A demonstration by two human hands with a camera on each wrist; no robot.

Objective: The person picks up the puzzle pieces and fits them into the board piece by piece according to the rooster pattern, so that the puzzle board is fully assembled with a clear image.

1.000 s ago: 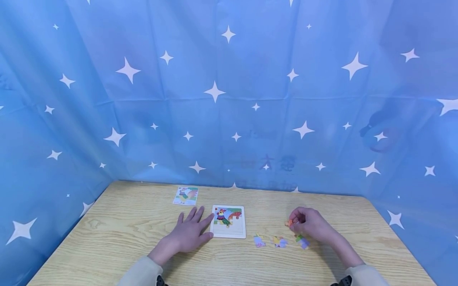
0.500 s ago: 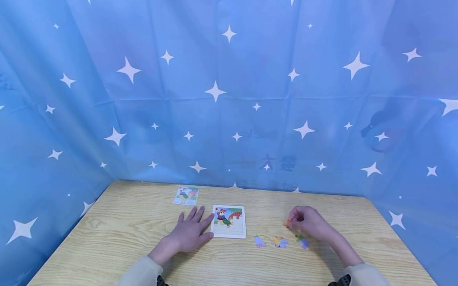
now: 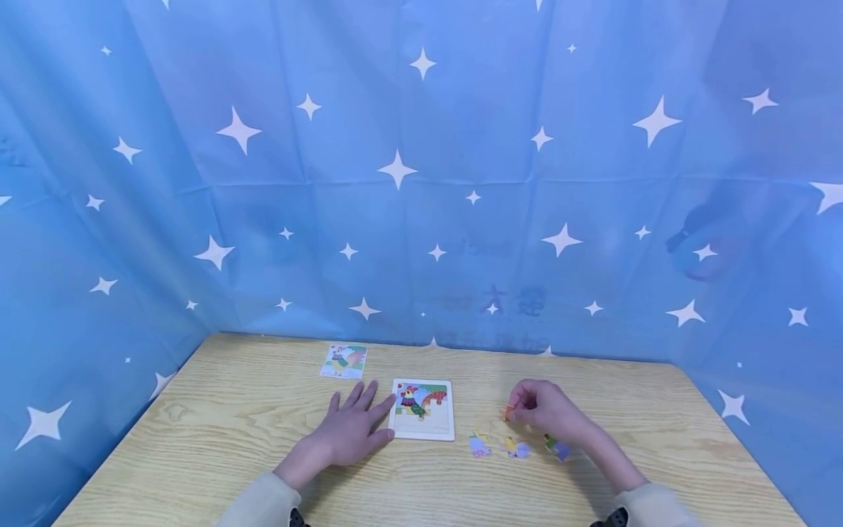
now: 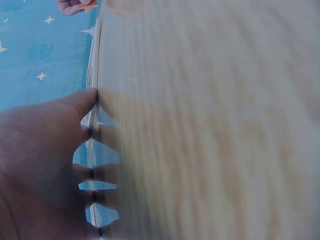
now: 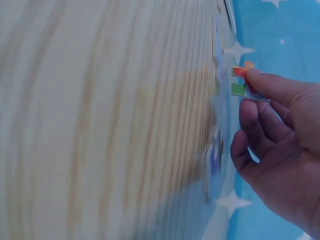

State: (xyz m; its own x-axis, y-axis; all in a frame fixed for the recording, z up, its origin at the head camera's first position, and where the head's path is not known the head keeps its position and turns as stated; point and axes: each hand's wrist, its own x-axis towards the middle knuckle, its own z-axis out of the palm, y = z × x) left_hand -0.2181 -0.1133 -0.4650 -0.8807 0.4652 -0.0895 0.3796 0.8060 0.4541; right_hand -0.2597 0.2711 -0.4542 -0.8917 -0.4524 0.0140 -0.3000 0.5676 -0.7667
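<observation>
My left hand lies with spread fingers on the table, thumb and index finger at the left edge of a white puzzle frame. In that frame sits a partly filled rooster picture, its lower part bare white. To the right, my right hand pinches an orange puzzle piece between thumb and fingers. The right wrist view shows this puzzle piece with red and green parts, held up off the wood. Three loose puzzle pieces lie below: a lilac one, a yellow-and-lilac one and a green-and-purple one.
A square rooster picture card lies behind my left hand on the light wooden table. A blue curtain with white stars hangs along the table's back edge and sides.
My right hand has moved left toward the puzzle frame, carrying the orange puzzle piece. The left hand and the loose pieces have stayed where they were.
</observation>
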